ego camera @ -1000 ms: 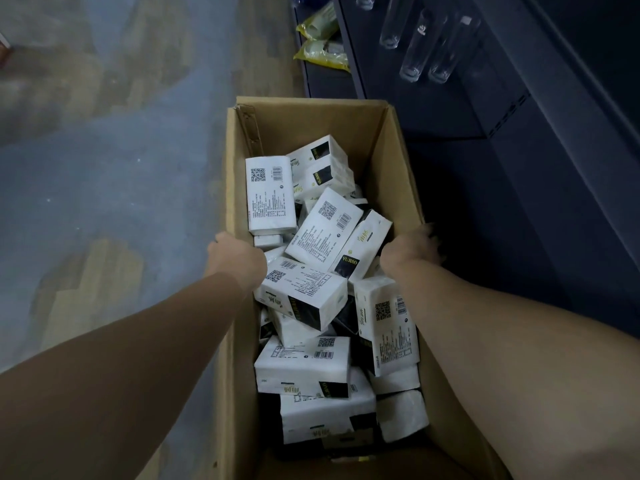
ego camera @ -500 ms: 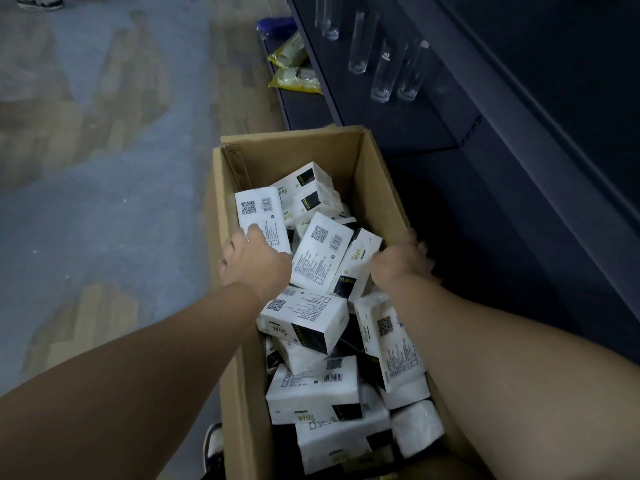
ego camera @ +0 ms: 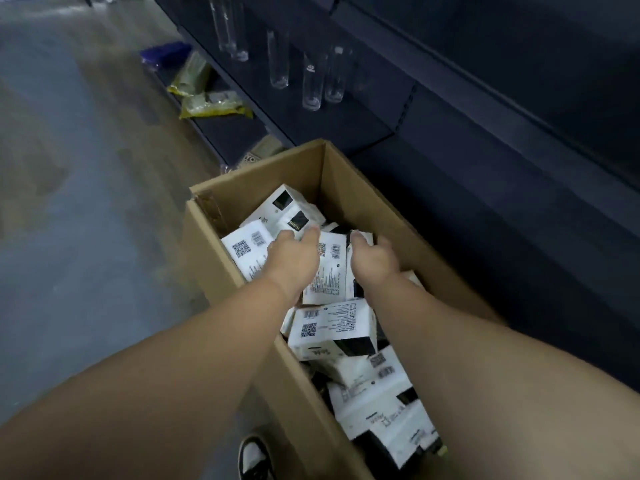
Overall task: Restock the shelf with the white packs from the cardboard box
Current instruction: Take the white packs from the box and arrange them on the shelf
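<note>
An open cardboard box [ego camera: 214, 261] stands on the floor, holding several white packs with black labels and QR codes. Both my arms reach into its far half. My left hand [ego camera: 294, 254] lies with fingers stretched over one upright white pack [ego camera: 327, 271] and partly covers another white pack [ego camera: 246, 249]. My right hand [ego camera: 375, 259] is just right of it, thumb beside the same pack, its fingers pointing down and hidden among the packs. A further white pack [ego camera: 330, 329] lies nearer me between my forearms. The dark shelf [ego camera: 467, 188] runs along the right.
Clear glass tubes [ego camera: 311, 84] stand on the dark shelf's higher board. Yellow packets [ego camera: 213, 107] and a blue item [ego camera: 166, 53] lie on the low shelf beyond the box. A black and white shoe [ego camera: 252, 455] shows beside the box. Grey floor lies to the left.
Both hands left the box's side walls and moved inward and forward over the packs in its far half. The view has tilted up toward the shelf.
</note>
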A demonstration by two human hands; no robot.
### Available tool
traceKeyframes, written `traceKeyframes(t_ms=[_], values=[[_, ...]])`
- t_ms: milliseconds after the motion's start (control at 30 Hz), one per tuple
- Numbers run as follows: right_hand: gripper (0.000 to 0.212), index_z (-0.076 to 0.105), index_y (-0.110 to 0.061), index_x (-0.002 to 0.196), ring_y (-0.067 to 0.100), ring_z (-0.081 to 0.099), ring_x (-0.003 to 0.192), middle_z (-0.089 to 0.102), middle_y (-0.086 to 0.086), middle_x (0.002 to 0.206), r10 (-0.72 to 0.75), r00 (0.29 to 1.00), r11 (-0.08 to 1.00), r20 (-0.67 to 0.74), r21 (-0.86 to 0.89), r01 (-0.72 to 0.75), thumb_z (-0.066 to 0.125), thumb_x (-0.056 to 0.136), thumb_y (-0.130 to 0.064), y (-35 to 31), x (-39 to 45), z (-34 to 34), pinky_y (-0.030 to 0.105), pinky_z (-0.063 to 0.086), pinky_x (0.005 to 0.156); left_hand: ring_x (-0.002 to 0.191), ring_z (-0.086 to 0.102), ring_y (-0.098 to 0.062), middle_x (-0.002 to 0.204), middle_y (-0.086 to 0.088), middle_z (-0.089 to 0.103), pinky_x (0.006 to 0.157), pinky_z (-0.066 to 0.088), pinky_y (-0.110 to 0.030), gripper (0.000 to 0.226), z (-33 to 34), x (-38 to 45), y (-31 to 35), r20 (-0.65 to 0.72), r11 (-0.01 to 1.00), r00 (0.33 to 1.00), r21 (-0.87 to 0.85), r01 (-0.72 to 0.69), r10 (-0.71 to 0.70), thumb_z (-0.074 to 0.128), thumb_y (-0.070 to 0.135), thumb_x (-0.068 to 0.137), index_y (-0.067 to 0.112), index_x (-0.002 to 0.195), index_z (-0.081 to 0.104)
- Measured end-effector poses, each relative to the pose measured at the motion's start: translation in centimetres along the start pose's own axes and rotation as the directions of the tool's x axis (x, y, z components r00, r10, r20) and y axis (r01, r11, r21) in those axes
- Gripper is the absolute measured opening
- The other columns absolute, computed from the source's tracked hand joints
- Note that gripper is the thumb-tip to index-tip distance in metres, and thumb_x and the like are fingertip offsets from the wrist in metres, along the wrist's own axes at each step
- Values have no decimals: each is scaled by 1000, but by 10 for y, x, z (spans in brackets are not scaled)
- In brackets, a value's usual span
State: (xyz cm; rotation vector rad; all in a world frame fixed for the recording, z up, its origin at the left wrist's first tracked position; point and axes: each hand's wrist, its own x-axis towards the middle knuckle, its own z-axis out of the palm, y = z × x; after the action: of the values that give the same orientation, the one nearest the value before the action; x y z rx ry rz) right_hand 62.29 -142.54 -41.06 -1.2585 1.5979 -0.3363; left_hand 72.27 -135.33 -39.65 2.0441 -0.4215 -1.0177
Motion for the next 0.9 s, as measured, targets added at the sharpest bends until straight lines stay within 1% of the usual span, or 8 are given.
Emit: traceKeyframes(t_ms=[100,200,267,333,467,600,800,900], values=[[82,36,-26,148,30,56,120,54,2,140,78,997,966,-8,248,-74,45,80,-69,-4,-19,2,48,44,105,133,39,-28,146,-5,44,111,29,-44,67,-7,-4,13,107,995,994,-102,24,-13,33,60,96,18,148,35],[72,33,-27,151,29,46,131,46,1,147,131,991,927,0,355,-122,40,91,-67,-13,-30,-8,45,35,111,138,35,-28,151,-5,40,112,25,-46,71,-5,-10,28,185,993,983,-109,36,-15,29,65,95,21,151,30],[65,30,-25,152,27,39,138,41,2,152,139,990,911,14,391,-133,38,98,-60,-15,-29,-17,42,30,111,143,28,-26,157,-3,30,114,23,-44,71,-1,-13,38,221,994,975,-105,25,-1,30,62,97,20,154,24],[67,28,-24,153,29,37,139,38,4,154,140,990,901,23,411,-137,37,98,-61,-17,-30,-22,44,30,111,144,27,-25,159,-3,28,114,23,-43,70,2,-14,48,255,996,967,-91,5,18,30,61,98,20,154,23],[69,32,-29,151,30,46,133,45,3,149,168,986,856,24,492,-157,41,93,-66,-14,-26,-32,50,36,111,140,35,-25,156,-3,34,116,27,-47,72,4,-12,58,298,998,954,-61,-3,21,31,66,94,23,152,28],[68,30,-27,152,29,38,138,39,3,153,205,978,813,38,551,-191,40,96,-64,-10,-14,-40,49,30,112,139,36,-24,153,-1,36,113,29,-46,76,15,-7,68,312,1000,950,-13,14,-9,30,69,92,21,150,31],[67,29,-26,153,26,35,141,36,1,156,216,975,810,45,550,-205,38,97,-62,-16,-4,-35,44,29,111,135,36,-23,151,1,37,110,32,-43,72,30,8,80,349,997,936,67,25,-47,29,68,94,23,150,30],[66,29,-26,153,25,35,141,35,0,156,243,969,790,34,573,-218,38,97,-61,-16,3,-27,43,29,112,121,42,-20,148,2,40,103,37,-41,72,34,25,83,373,995,926,103,18,-55,29,70,93,24,149,32]])
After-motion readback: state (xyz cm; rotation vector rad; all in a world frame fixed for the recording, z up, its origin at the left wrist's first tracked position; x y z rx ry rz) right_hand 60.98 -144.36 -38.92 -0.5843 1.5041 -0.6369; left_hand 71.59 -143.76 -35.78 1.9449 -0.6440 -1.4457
